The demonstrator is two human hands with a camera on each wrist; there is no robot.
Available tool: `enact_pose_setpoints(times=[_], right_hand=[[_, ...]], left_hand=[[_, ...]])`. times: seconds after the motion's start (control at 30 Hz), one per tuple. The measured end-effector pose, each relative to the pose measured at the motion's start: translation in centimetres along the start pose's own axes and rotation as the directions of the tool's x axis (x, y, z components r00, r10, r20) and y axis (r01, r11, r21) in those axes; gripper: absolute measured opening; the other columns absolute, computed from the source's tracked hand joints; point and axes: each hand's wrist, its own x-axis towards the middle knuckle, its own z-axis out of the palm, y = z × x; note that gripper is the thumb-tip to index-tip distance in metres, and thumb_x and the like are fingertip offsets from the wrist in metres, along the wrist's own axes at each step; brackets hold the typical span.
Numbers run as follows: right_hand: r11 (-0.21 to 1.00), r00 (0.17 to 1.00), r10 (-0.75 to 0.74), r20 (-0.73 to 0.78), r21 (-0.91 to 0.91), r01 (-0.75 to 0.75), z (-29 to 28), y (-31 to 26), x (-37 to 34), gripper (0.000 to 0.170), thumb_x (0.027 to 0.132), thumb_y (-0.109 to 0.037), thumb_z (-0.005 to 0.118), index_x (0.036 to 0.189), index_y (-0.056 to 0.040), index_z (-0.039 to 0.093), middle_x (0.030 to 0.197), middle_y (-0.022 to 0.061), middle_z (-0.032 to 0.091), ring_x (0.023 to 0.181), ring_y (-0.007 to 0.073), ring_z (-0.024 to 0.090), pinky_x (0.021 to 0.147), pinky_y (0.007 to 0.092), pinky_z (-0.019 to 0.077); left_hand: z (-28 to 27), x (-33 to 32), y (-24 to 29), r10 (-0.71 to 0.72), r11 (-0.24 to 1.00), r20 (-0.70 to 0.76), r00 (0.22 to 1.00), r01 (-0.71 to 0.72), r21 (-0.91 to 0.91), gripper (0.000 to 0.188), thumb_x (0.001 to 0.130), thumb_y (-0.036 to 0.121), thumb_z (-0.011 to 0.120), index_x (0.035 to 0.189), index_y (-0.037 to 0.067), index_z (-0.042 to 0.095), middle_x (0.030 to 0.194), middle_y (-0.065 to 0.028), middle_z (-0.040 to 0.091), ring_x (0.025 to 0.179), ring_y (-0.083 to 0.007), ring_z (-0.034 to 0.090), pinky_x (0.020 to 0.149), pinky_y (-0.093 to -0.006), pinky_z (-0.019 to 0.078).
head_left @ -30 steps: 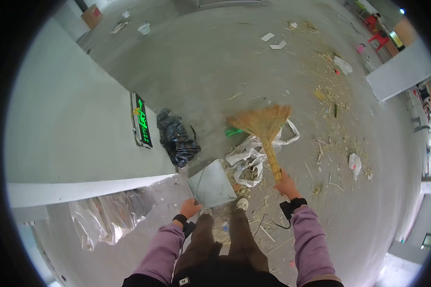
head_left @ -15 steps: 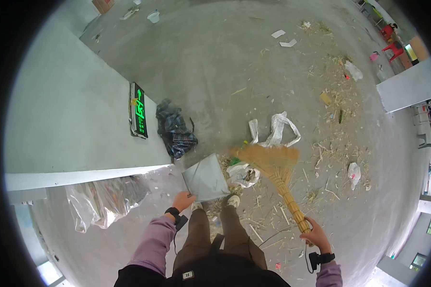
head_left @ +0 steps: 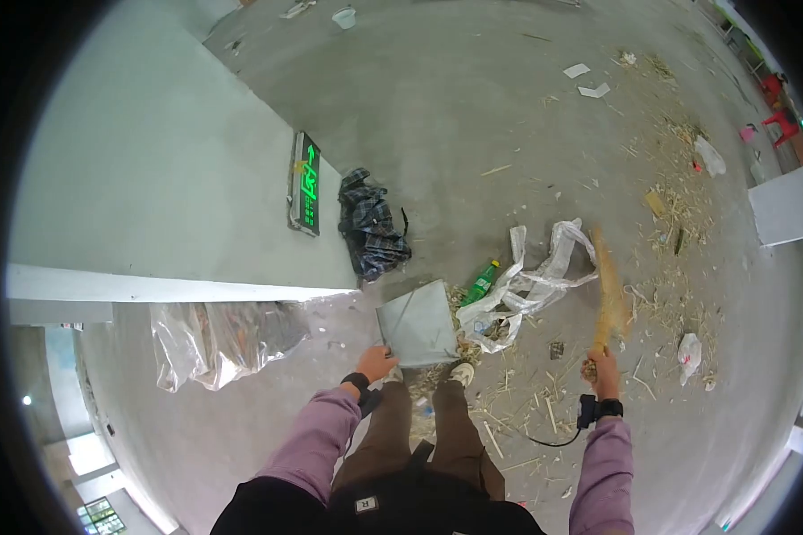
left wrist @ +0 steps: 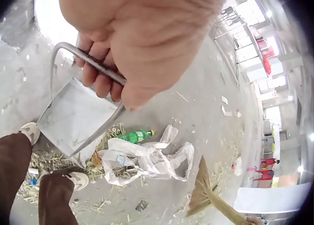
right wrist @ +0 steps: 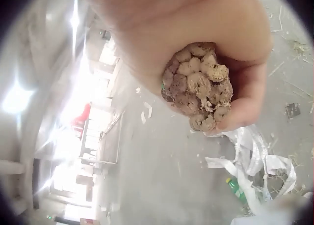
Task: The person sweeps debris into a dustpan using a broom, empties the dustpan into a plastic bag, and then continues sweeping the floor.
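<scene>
My left hand [head_left: 376, 364] grips the wire handle [left wrist: 73, 49] of a grey metal dustpan [head_left: 417, 323], its fingers curled round the bar. The pan rests on the floor just in front of my shoes. Out to the right, my right hand [head_left: 605, 374] holds a straw broom [head_left: 610, 290] by its handle; the bundled cut end [right wrist: 198, 87] pokes out of the fist in the right wrist view. Between pan and broom lie a crumpled white plastic bag [head_left: 533, 285] and a green bottle [head_left: 480, 282] with a yellow cap, close to the pan's right edge.
Straw bits [head_left: 544, 401] litter the floor around my feet, with more scattered far right [head_left: 687, 205]. A dark plaid bag [head_left: 372, 223] lies by a pillar carrying a lit green sign [head_left: 309, 187]. Clear plastic sheeting [head_left: 227, 343] covers something at left.
The broom has swung from over the white bag to its right, turning narrow side on. The bag has shifted and the green bottle is now uncovered. My left hand keeps holding the dustpan.
</scene>
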Motion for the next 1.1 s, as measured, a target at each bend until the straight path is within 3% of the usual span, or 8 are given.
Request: enact_pose_setpoints(times=[0.07, 0.27, 0.33, 0.43, 0.57, 0.7, 0.87, 1.1], right_hand=[[0.992, 0.999, -0.022, 0.035, -0.123, 0.026, 0.3, 2.3, 0.7, 0.03, 0.075, -0.008, 0.056, 0.102, -0.0027, 0.045, 0.06, 0.0057, 0.051, 0.043, 0.0157, 0.052, 0.036, 0.0277, 0.0433], [0.871, 0.998, 0.055, 0.023, -0.49, -0.037, 2.6, 7.8, -8.3, 0.065, 0.068, -0.007, 0.06, 0.127, -0.002, 0.035, 0.073, 0.0118, 0.059, 0.054, 0.02, 0.059, 0.045, 0.0319, 0.0478], [0.77, 0.997, 0.072, 0.026, -0.637, -0.039, 3.4, 8.9, -11.3, 0.074, 0.066, -0.009, 0.061, 0.132, -0.0041, 0.03, 0.075, 0.0153, 0.06, 0.057, 0.0223, 0.061, 0.049, 0.0337, 0.0492], [0.399, 0.946, -0.244, 0.215, -0.866, 0.3, 3.8, 11.9, -14.6, 0.081, 0.063, -0.012, 0.062, 0.136, -0.008, 0.027, 0.078, 0.021, 0.061, 0.058, 0.0259, 0.063, 0.054, 0.036, 0.0505], [0.367, 0.978, 0.15, 0.142, -0.927, 0.078, 6.3, 9.1, -20.1, 0.076, 0.065, -0.014, 0.061, 0.134, -0.0122, 0.03, 0.076, 0.0216, 0.062, 0.054, 0.0258, 0.063, 0.051, 0.0365, 0.051], [0.416, 0.932, 0.29, 0.216, -0.906, 0.08, 9.0, 7.8, -24.5, 0.078, 0.065, -0.016, 0.06, 0.136, -0.0125, 0.027, 0.069, 0.0194, 0.062, 0.056, 0.0278, 0.062, 0.053, 0.0365, 0.0499], [0.458, 0.925, 0.325, 0.198, -0.888, 0.029, 11.0, 9.1, -27.7, 0.078, 0.066, -0.017, 0.06, 0.137, -0.0137, 0.027, 0.069, 0.0193, 0.061, 0.056, 0.0277, 0.062, 0.052, 0.0363, 0.0497], [0.372, 0.93, 0.104, 0.352, -0.881, 0.292, 6.3, 9.5, -30.3, 0.074, 0.063, -0.018, 0.067, 0.131, -0.0172, 0.038, 0.07, 0.0164, 0.062, 0.054, 0.026, 0.061, 0.05, 0.035, 0.0489]], left_hand=[[0.5, 0.2, -0.5, -0.032, 0.999, 0.011, 0.999, 0.032, -0.03, 0.039, 0.07, 0.035, 0.057, 0.077, -0.002, 0.062, 0.077, -0.0235, 0.06, 0.076, -0.0397, 0.057, 0.069, -0.0452, 0.0449], [0.1, 0.6, -1.7, 0.033, 0.999, -0.03, 0.999, -0.033, -0.001, 0.039, 0.069, 0.035, 0.061, 0.073, -0.004, 0.06, 0.073, -0.0252, 0.058, 0.072, -0.0405, 0.057, 0.063, -0.0434, 0.0453], [0.3, 0.6, -2.4, 0.043, 0.999, -0.043, 0.998, -0.043, -0.01, 0.039, 0.068, 0.035, 0.061, 0.072, -0.004, 0.06, 0.073, -0.0254, 0.058, 0.072, -0.041, 0.057, 0.063, -0.0437, 0.0451], [0.9, 1.1, -3.6, 0.083, 0.997, -0.067, 0.994, -0.083, 0.003, 0.038, 0.068, 0.035, 0.061, 0.07, -0.003, 0.059, 0.072, -0.0255, 0.057, 0.072, -0.0418, 0.056, 0.063, -0.0447, 0.0447], [0.8, 0.8, -3.8, 0.116, 0.993, -0.083, 0.99, -0.116, 0.007, 0.039, 0.068, 0.036, 0.059, 0.069, -0.003, 0.058, 0.073, -0.0255, 0.057, 0.073, -0.0419, 0.055, 0.063, -0.0461, 0.0443], [0.4, 0.9, -4.1, 0.057, 0.998, -0.022, 0.998, -0.056, 0.024, 0.039, 0.069, 0.037, 0.057, 0.077, 0.0, 0.062, 0.08, -0.0233, 0.06, 0.078, -0.0396, 0.057, 0.07, -0.0452, 0.0447], [0.2, 1.0, -4.9, 0.084, 0.996, -0.061, 0.995, -0.086, -0.036, 0.042, 0.069, 0.038, 0.059, 0.07, -0.004, 0.059, 0.072, -0.0255, 0.057, 0.072, -0.0416, 0.056, 0.063, -0.0455, 0.0442], [-1.5, 0.6, -4.9, 0.085, 0.991, 0.006, 0.996, -0.084, -0.103, 0.041, 0.069, 0.037, 0.061, 0.07, -0.004, 0.059, 0.072, -0.0256, 0.057, 0.071, -0.0401, 0.057, 0.064, -0.0439, 0.0445]])
